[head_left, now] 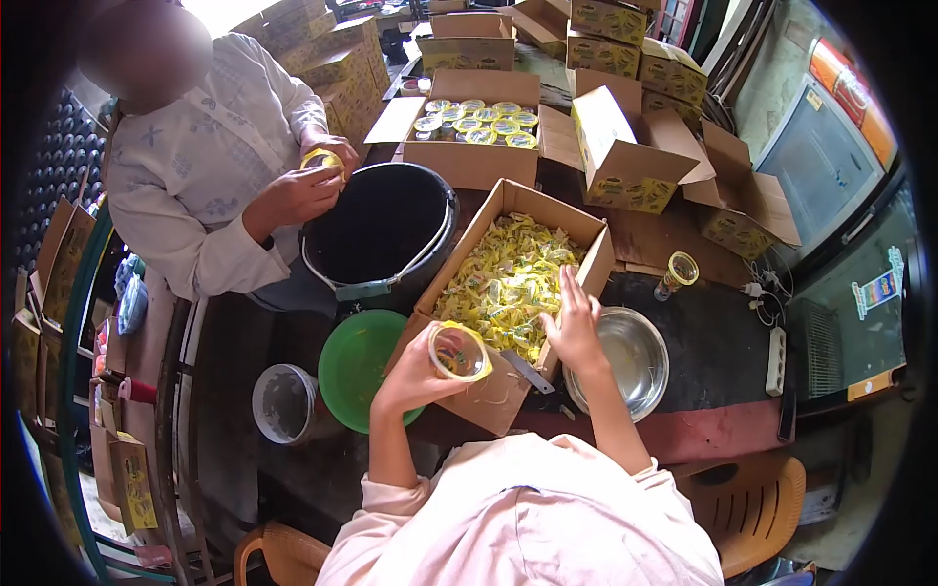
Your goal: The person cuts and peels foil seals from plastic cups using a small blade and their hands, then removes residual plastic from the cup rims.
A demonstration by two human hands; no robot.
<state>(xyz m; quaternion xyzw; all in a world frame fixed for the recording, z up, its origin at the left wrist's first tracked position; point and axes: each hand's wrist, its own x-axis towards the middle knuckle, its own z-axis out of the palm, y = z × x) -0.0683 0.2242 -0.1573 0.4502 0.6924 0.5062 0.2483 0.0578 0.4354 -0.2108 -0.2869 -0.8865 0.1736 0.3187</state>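
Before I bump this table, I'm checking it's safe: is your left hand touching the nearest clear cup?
Touching: the head view shows the left hand curled against the clear cup.

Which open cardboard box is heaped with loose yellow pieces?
The near box under the right hand; the box behind it holds rows of cups instead.

"What kind of place are we in?"

"We take it for a small packing workshop: we see stacked printed cartons [342, 61] toward the back, and an open carton [469, 169] filled with rows of lidded cups [481, 137]."

"And what do we make of the worktop [718, 356]?"

"We find a box [598, 259] heaped with yellow-wrapped pieces [503, 259] near a metal bowl [633, 356], a green basin [360, 366] and a black bucket [376, 220], where a co-worker [186, 176] handles a cup [322, 159]."
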